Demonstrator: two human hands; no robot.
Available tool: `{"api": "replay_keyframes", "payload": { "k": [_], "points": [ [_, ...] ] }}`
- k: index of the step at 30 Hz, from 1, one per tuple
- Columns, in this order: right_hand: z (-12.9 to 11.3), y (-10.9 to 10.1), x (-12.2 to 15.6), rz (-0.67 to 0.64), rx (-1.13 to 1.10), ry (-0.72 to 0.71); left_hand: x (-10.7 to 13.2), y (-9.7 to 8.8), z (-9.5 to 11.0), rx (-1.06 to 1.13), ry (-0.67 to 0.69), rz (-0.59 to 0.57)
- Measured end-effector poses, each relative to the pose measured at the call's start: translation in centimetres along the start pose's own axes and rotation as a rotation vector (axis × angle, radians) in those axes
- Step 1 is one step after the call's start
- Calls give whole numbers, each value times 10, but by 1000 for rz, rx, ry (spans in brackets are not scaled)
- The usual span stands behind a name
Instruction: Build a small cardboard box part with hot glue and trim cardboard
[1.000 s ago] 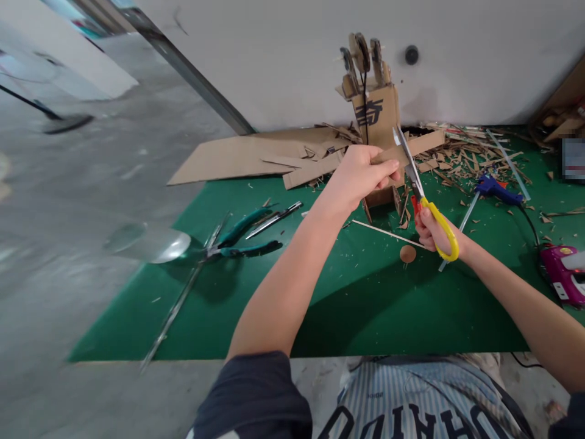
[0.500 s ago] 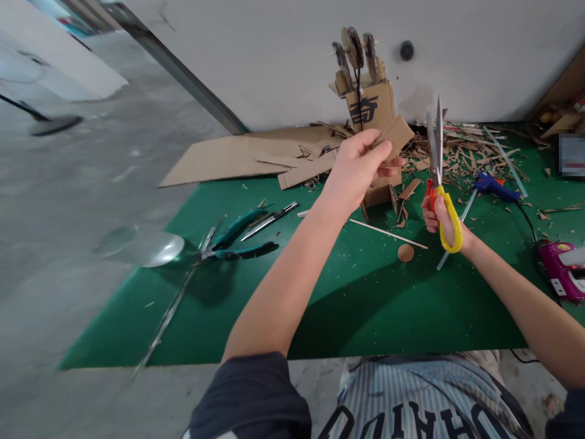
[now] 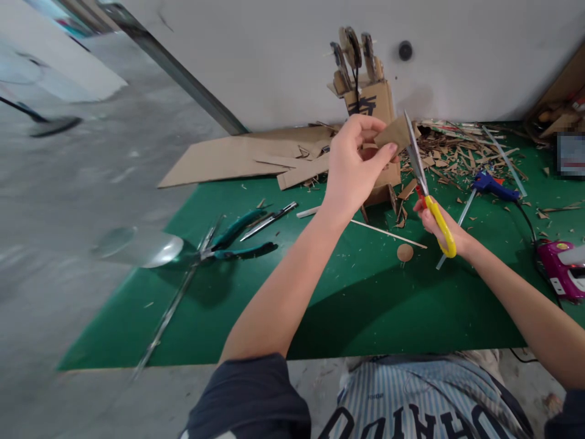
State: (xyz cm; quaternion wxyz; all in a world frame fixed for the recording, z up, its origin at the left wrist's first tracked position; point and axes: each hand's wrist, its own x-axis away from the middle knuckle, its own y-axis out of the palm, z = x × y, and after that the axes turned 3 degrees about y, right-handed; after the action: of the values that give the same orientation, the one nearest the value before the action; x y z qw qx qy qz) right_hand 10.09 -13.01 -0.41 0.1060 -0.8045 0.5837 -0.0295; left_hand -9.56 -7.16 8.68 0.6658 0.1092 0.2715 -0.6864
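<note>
Between thumb and fingers, my left hand [image 3: 359, 155] pinches a small piece of brown cardboard [image 3: 393, 134] above the table. My right hand [image 3: 434, 222] grips scissors [image 3: 437, 221] with yellow and red handles, blades pointing up and left. The blades lie at the right edge of the cardboard; whether they have cut into it I cannot tell. Behind my left hand stands a cardboard construction [image 3: 377, 100] with several upright pieces on top. A small cardboard disc [image 3: 404, 252] and a thin white stick [image 3: 388, 234] lie on the green table [image 3: 365, 323] below.
Cardboard scraps [image 3: 450, 152] are heaped along the wall. At right are a blue glue gun [image 3: 496, 186] and a magenta device [image 3: 561, 268]. Green-handled pliers [image 3: 242, 238], a utility knife [image 3: 269, 221] and a clear bottle [image 3: 141, 246] lie left. A flat cardboard sheet [image 3: 228, 155] lies at the back.
The scissors have moved left and tilted, bringing their blades to the cardboard's edge. My left hand has shifted slightly left, and the cardboard piece has turned a little.
</note>
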Motion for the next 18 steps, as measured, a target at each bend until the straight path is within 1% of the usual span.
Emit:
{"api": "replay_keyframes", "payload": {
  "k": [4,8,10,12,15,18],
  "points": [
    [-3,1,1,6,32,-25,1,2,-1,-22,62,3],
    [5,2,0,16,-39,-7,2,2,-5,-6,60,5],
    [8,2,0,41,-67,14,2,3,-6,13,25,-11],
    [9,3,0,75,-80,37,2,4,-3,42,-37,-32],
    [8,4,1,92,-90,41,4,6,6,86,-153,-39],
    [8,5,1,84,-92,25,8,10,15,119,-219,-62]
  ]
}}
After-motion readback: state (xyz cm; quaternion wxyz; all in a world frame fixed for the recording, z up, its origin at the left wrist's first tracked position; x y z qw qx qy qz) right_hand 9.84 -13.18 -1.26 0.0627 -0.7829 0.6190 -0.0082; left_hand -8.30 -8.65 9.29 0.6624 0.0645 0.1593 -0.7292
